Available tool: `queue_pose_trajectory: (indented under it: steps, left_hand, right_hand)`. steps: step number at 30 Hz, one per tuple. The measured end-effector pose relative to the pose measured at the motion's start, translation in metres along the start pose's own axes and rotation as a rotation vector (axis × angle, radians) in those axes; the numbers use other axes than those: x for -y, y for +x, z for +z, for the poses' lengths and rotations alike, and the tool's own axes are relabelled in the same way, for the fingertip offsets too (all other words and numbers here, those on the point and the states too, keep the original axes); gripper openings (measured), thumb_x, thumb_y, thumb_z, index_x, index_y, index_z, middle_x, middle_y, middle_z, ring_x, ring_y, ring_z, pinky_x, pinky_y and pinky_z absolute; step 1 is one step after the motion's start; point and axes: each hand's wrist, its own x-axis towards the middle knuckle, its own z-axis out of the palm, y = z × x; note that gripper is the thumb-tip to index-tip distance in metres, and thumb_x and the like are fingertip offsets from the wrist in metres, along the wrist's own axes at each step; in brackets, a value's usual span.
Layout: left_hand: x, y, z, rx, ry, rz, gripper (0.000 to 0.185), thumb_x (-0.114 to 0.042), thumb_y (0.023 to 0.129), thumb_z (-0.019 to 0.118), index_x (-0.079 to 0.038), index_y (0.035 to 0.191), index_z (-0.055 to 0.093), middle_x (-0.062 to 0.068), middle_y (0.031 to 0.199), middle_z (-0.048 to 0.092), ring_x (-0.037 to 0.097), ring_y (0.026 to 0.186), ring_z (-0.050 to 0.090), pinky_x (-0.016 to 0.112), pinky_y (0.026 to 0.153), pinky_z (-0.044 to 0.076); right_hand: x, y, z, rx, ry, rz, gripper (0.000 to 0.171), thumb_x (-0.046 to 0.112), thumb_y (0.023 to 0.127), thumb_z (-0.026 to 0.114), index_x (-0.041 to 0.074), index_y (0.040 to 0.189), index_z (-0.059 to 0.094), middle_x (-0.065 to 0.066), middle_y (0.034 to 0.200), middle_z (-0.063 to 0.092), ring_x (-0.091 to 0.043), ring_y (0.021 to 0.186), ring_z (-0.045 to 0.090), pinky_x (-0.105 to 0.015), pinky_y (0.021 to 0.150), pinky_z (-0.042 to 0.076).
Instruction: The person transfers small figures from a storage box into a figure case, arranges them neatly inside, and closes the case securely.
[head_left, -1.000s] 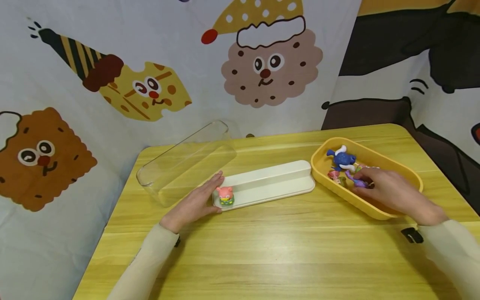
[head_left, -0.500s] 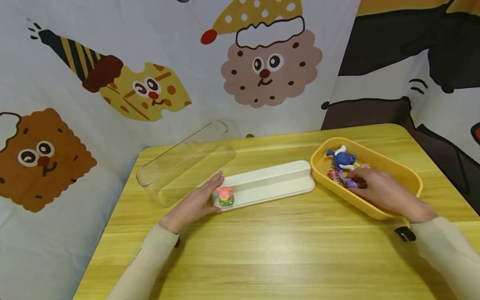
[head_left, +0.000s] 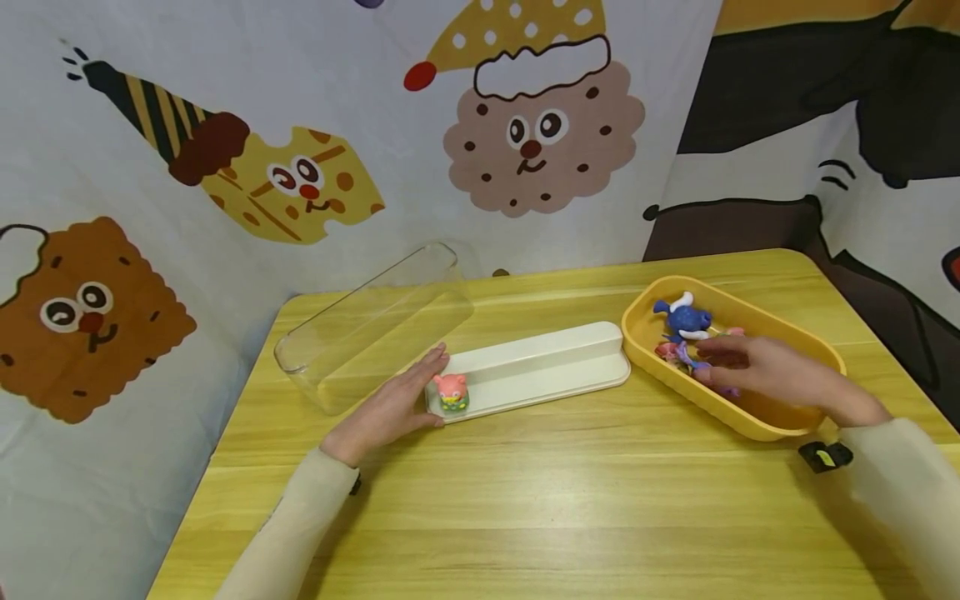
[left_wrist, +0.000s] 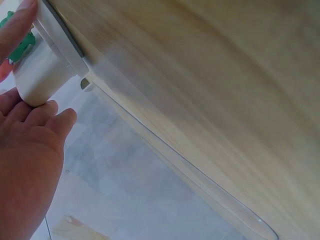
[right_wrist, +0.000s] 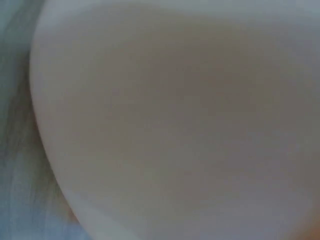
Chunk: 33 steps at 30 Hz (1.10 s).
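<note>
At the left end of the long white stepped display base (head_left: 540, 379), my left hand (head_left: 382, 417) grips it, thumb at the front edge and fingers behind. In the left wrist view, fingertips (left_wrist: 42, 114) curl at the base's rounded end. A small pink pig-like figurine (head_left: 452, 390) in green stands on that end. My right hand (head_left: 780, 375) reaches into the yellow basket (head_left: 832, 358), thumb and forefinger bent around a purple figurine (head_left: 727, 390), partly hidden; I cannot tell whether it is pinched. The right wrist view is mostly a pale blur.
Inside the basket, a blue figurine (head_left: 684, 319) with white parts lies near the far left end, beside a small red one (head_left: 666, 350). A clear plastic cover (head_left: 375, 333) lies behind my left hand. A printed cloth (head_left: 420, 167) hangs behind the wooden table (head_left: 525, 517).
My right hand has shifted slightly left and then back right within the basket, and the purple figurine has changed position. My left hand, the base and the pink figurine have stayed put.
</note>
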Motion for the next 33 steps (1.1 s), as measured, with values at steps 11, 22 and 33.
queue_pose_trajectory:
  steps: [11,22,33]
  left_hand:
    - [0.002,0.000,0.000,0.019,-0.003,-0.020,0.098,-0.023,0.086,0.086,-0.003,0.163,0.029,0.012,0.171,0.020,0.029,0.153,0.029,0.046,0.117,0.040]
    - [0.003,0.001,0.001,0.019,-0.001,-0.017,0.097,-0.023,0.087,0.085,-0.003,0.163,0.028,0.012,0.171,0.019,0.030,0.153,0.029,0.047,0.117,0.040]
    - [0.003,0.001,0.001,0.018,0.002,-0.015,0.097,-0.023,0.087,0.086,-0.003,0.163,0.029,0.012,0.171,0.019,0.029,0.154,0.028,0.046,0.118,0.039]
  right_hand:
    - [-0.008,0.006,-0.003,0.054,0.017,0.004,0.050,0.029,0.099,0.073,-0.008,0.132,0.065,-0.015,0.123,0.071,-0.011,0.098,0.061,-0.019,0.081,0.053]
    - [-0.007,0.007,0.000,0.042,0.028,0.032,0.038,0.030,0.099,0.073,0.000,0.123,0.073,0.000,0.105,0.070,-0.012,0.087,0.056,-0.021,0.074,0.049]
    - [0.003,-0.006,-0.012,-0.047,0.059,0.090,0.041,0.034,0.100,0.072,0.001,0.124,0.070,-0.003,0.104,0.070,-0.019,0.091,0.063,-0.015,0.076,0.053]
